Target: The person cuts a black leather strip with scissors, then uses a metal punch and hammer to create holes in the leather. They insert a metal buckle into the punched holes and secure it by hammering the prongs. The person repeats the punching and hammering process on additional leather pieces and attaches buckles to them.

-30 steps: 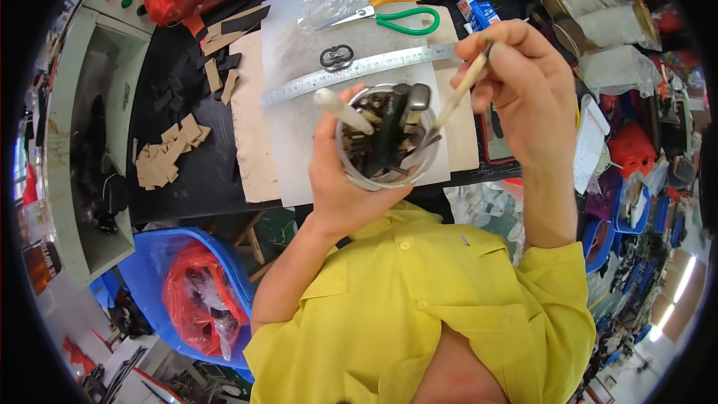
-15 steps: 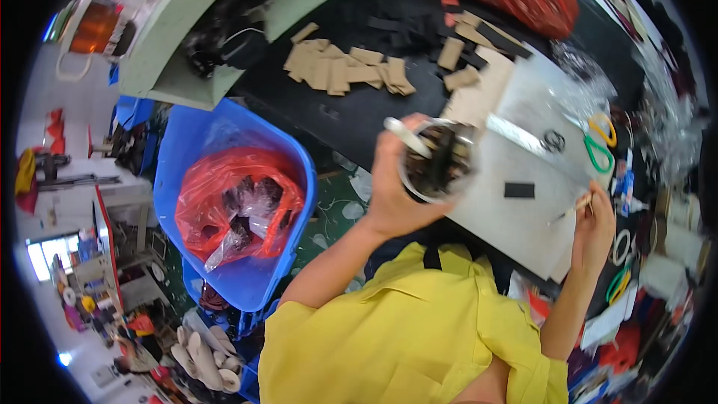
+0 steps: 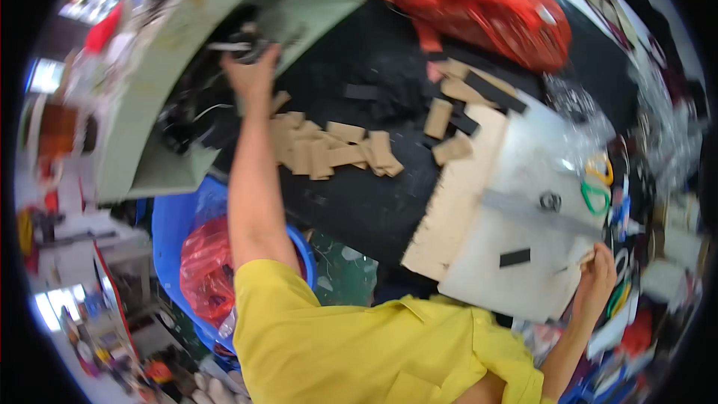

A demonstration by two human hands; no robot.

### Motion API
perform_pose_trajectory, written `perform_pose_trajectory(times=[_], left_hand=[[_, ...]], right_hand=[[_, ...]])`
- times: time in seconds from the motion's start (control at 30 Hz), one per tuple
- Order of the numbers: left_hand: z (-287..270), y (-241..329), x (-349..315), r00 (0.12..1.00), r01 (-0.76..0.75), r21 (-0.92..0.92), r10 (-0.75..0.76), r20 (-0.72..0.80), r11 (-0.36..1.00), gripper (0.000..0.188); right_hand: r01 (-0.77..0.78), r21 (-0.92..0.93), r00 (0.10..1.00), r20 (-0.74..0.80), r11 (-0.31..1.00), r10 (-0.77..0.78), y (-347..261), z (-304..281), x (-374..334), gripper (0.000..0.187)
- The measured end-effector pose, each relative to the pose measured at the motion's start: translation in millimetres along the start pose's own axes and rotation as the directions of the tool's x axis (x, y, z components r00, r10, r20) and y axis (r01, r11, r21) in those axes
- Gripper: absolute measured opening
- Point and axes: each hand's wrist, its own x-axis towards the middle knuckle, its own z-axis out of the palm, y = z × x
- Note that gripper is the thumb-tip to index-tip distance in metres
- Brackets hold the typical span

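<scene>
My left hand (image 3: 254,73) is stretched far to the upper left. It is closed around a clear cup (image 3: 245,46) with a white handle in it, at the opening of a pale green shelf (image 3: 166,101). Motion blur hides the cup's contents here. At the right of the work board (image 3: 479,273), my right hand (image 3: 594,278) pinches a thin tool with a light handle; its tip is too blurred to name. A small black strip (image 3: 514,257) lies on the board, left of that hand. A metal ruler (image 3: 535,213) lies beyond it.
Several beige pieces (image 3: 329,151) and dark strips (image 3: 389,97) lie on the black table. A red plastic bag (image 3: 479,7) sits at the back. Green-handled scissors (image 3: 595,198) lie by the board's right edge. A blue bin (image 3: 168,236) with a red bag stands below left.
My left hand has carried the cup from over the board's near left corner to the shelf at the upper left. My view has shifted. My right hand still holds the thin tool by the board.
</scene>
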Motion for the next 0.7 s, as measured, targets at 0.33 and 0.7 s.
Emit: perform_pose_trajectory(times=[0.33,0.7], left_hand=[[-45,-36,26,0.944,0.312,0.007,-0.311,0.108,0.950,0.076],[-163,259,-315,0.297,0.042,-0.504,0.471,0.831,0.863,0.031]], right_hand=[[0.100,-0.155,0.995,-0.008,0.983,-0.102,-24,38,-12,0.020],[-0.050,-0.046,0.942,0.329,0.998,0.062,-2,50,-39,0.017]])
